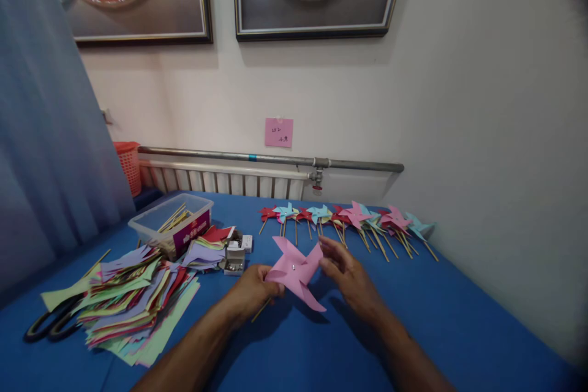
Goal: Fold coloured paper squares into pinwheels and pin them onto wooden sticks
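Note:
A pink paper pinwheel (297, 271) with a shiny pin at its centre is held over the blue table. My left hand (257, 289) is closed on it, thumb and fingers at the left blade, and a thin wooden stick (261, 310) slants down below them. My right hand (345, 271) is at the upper right blade, with thumb and forefinger apart and their tips at the paper's edge. I cannot tell how firmly they touch it. Behind lies a row of finished pinwheels (356, 215) in pink, red and light blue on sticks.
Stacked coloured paper pieces (133, 303) and black-handled scissors (57, 321) lie at left. Behind them are a clear plastic box (198, 220) of sticks and small open boxes (235, 262) of metal pins. The blue table (294, 358) meets a wall with pipes (358, 165).

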`<state>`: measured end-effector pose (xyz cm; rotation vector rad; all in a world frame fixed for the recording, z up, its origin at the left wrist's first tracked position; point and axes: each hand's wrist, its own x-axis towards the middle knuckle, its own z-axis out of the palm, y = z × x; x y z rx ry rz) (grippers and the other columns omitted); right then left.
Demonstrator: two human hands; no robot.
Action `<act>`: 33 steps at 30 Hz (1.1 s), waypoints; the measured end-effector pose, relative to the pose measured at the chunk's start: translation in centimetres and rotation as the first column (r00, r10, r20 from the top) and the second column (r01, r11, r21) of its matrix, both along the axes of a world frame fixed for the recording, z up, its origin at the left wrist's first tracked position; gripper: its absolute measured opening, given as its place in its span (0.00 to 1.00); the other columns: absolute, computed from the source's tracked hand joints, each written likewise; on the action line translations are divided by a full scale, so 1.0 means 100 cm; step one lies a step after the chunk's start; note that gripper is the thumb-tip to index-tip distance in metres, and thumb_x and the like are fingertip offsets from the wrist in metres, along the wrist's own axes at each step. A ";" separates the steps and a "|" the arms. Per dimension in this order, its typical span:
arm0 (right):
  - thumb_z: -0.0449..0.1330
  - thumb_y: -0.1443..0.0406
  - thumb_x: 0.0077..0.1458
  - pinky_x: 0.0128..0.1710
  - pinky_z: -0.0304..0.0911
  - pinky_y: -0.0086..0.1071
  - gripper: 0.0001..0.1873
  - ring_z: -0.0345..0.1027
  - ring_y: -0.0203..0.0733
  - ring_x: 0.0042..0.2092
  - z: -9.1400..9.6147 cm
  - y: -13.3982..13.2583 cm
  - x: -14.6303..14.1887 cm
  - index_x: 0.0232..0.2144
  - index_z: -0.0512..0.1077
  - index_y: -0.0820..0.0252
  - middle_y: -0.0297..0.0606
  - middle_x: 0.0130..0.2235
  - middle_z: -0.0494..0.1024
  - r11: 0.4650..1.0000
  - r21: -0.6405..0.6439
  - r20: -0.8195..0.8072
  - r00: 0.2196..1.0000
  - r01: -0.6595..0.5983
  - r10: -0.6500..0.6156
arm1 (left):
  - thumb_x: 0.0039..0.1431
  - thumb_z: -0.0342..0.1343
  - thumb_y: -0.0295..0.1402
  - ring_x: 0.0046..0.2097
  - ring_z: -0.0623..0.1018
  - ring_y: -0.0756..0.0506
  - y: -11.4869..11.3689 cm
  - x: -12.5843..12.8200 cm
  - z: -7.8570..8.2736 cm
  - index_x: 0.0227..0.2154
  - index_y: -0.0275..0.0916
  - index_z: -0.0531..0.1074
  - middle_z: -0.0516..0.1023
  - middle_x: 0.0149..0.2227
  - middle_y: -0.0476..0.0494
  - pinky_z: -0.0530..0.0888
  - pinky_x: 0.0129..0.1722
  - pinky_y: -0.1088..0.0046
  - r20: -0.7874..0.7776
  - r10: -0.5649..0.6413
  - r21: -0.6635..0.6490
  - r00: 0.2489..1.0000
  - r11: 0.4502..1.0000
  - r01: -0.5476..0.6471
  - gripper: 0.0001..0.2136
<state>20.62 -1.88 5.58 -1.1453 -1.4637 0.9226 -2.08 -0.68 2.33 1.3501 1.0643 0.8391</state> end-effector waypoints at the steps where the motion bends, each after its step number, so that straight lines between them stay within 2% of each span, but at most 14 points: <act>1: 0.62 0.56 0.56 0.54 0.66 0.45 0.23 0.72 0.52 0.55 -0.001 0.000 0.001 0.53 0.72 0.54 0.47 0.53 0.78 0.995 0.079 0.054 0.996 0.063 -0.067 | 0.40 0.59 0.35 0.23 0.64 0.52 0.000 0.000 -0.001 0.24 0.35 0.73 0.69 0.21 0.50 0.57 0.24 0.75 -0.021 -0.004 0.000 1.000 1.000 0.004 0.09; 3: 0.58 0.55 0.60 0.60 0.60 0.49 0.17 0.69 0.53 0.58 -0.004 0.000 0.000 0.49 0.76 0.53 0.46 0.54 0.78 0.968 0.228 0.177 0.973 0.106 -0.149 | 0.41 0.59 0.35 0.21 0.61 0.53 0.000 0.001 -0.003 0.23 0.36 0.72 0.67 0.19 0.52 0.53 0.22 0.75 -0.073 -0.026 -0.001 0.997 1.000 0.026 0.08; 6: 0.56 0.58 0.63 0.64 0.54 0.53 0.14 0.65 0.54 0.62 -0.009 -0.002 -0.003 0.44 0.79 0.52 0.43 0.52 0.80 0.937 0.349 0.343 0.930 0.003 -0.131 | 0.43 0.59 0.34 0.20 0.59 0.54 -0.003 0.005 -0.006 0.23 0.36 0.71 0.65 0.18 0.54 0.51 0.21 0.75 -0.121 -0.039 0.005 0.992 0.999 0.040 0.07; 8: 0.56 0.59 0.62 0.65 0.53 0.54 0.13 0.62 0.55 0.64 -0.010 -0.003 -0.006 0.44 0.79 0.52 0.42 0.53 0.80 0.918 0.396 0.390 0.911 -0.032 -0.137 | 0.42 0.59 0.34 0.20 0.60 0.54 -0.004 0.008 -0.005 0.24 0.35 0.72 0.66 0.18 0.53 0.51 0.21 0.74 -0.122 -0.020 -0.001 0.992 1.000 0.020 0.07; 10: 0.57 0.58 0.62 0.65 0.52 0.54 0.14 0.62 0.54 0.64 -0.009 -0.004 -0.006 0.46 0.78 0.53 0.44 0.56 0.78 0.888 0.457 0.344 0.911 0.047 -0.225 | 0.41 0.60 0.34 0.20 0.61 0.53 -0.006 0.009 -0.002 0.24 0.35 0.73 0.67 0.18 0.52 0.51 0.21 0.74 -0.097 -0.002 -0.023 0.995 1.000 0.000 0.07; 12: 0.56 0.56 0.63 0.64 0.54 0.52 0.17 0.64 0.53 0.61 -0.008 -0.004 -0.006 0.49 0.76 0.54 0.46 0.56 0.76 0.859 0.471 0.221 0.916 0.200 -0.335 | 0.39 0.60 0.34 0.20 0.63 0.53 -0.006 0.010 0.002 0.22 0.35 0.73 0.68 0.18 0.51 0.53 0.22 0.75 -0.039 0.034 -0.045 0.999 0.998 -0.036 0.08; 14: 0.55 0.53 0.62 0.58 0.63 0.48 0.19 0.70 0.52 0.55 -0.008 -0.002 -0.005 0.48 0.75 0.57 0.47 0.52 0.78 0.867 0.364 0.074 0.917 0.340 -0.391 | 0.39 0.61 0.35 0.21 0.65 0.53 -0.004 0.009 0.005 0.22 0.34 0.74 0.71 0.20 0.49 0.57 0.23 0.75 0.058 0.095 -0.053 0.994 0.994 -0.092 0.08; 16: 0.56 0.50 0.59 0.45 0.70 0.41 0.20 0.74 0.49 0.44 -0.014 0.001 -0.007 0.43 0.74 0.58 0.45 0.42 0.81 0.899 0.163 -0.069 0.914 0.406 -0.400 | 0.39 0.63 0.36 0.22 0.67 0.53 -0.002 0.008 0.005 0.24 0.34 0.75 0.75 0.23 0.47 0.60 0.24 0.75 0.173 0.173 -0.069 0.970 0.984 -0.163 0.10; 18: 0.56 0.49 0.57 0.31 0.67 0.34 0.19 0.72 0.43 0.31 -0.024 0.003 -0.014 0.37 0.72 0.58 0.39 0.31 0.79 0.923 -0.022 -0.159 0.910 0.385 -0.383 | 0.39 0.66 0.37 0.23 0.69 0.53 0.002 0.007 0.003 0.27 0.33 0.76 0.77 0.25 0.46 0.63 0.26 0.75 0.276 0.238 -0.106 0.931 0.970 -0.217 0.13; 21: 0.56 0.49 0.56 0.19 0.54 0.28 0.17 0.58 0.34 0.18 -0.041 -0.002 -0.036 0.28 0.68 0.56 0.28 0.19 0.69 0.967 -0.173 -0.091 0.974 0.189 -0.207 | 0.37 0.70 0.38 0.24 0.70 0.52 0.005 0.007 -0.001 0.29 0.33 0.77 0.79 0.26 0.45 0.65 0.27 0.75 0.386 0.292 -0.148 0.875 0.956 -0.253 0.17; 23: 0.55 0.52 0.56 0.18 0.51 0.26 0.15 0.55 0.32 0.17 -0.050 -0.010 -0.054 0.29 0.68 0.56 0.25 0.17 0.66 0.974 -0.223 -0.029 0.999 0.028 -0.035 | 0.37 0.72 0.40 0.25 0.71 0.52 0.005 0.010 -0.003 0.28 0.32 0.77 0.79 0.26 0.44 0.66 0.27 0.76 0.425 0.300 -0.134 0.854 0.954 -0.269 0.18; 26: 0.57 0.55 0.54 0.18 0.52 0.25 0.11 0.59 0.31 0.17 -0.060 -0.021 -0.077 0.31 0.68 0.57 0.25 0.20 0.67 0.961 -0.244 -0.005 0.991 -0.130 0.132 | 0.37 0.73 0.42 0.25 0.70 0.53 0.002 0.017 -0.004 0.26 0.32 0.77 0.78 0.26 0.44 0.65 0.26 0.77 0.443 0.311 -0.106 0.841 0.950 -0.295 0.19; 29: 0.56 0.57 0.54 0.18 0.52 0.26 0.10 0.59 0.31 0.17 -0.066 -0.023 -0.086 0.29 0.68 0.58 0.25 0.19 0.67 0.959 -0.241 -0.002 0.988 -0.147 0.151 | 0.36 0.73 0.45 0.22 0.67 0.53 -0.003 0.025 -0.005 0.25 0.33 0.76 0.74 0.22 0.47 0.62 0.21 0.77 0.445 0.301 -0.126 0.843 0.953 -0.274 0.20; 33: 0.55 0.59 0.54 0.17 0.51 0.25 0.09 0.56 0.31 0.16 -0.069 -0.017 -0.083 0.27 0.68 0.58 0.25 0.15 0.66 0.957 -0.262 -0.009 0.992 -0.128 0.130 | 0.36 0.72 0.49 0.19 0.64 0.53 -0.004 0.030 -0.006 0.25 0.34 0.76 0.69 0.19 0.51 0.58 0.17 0.77 0.415 0.279 -0.128 0.866 0.960 -0.247 0.23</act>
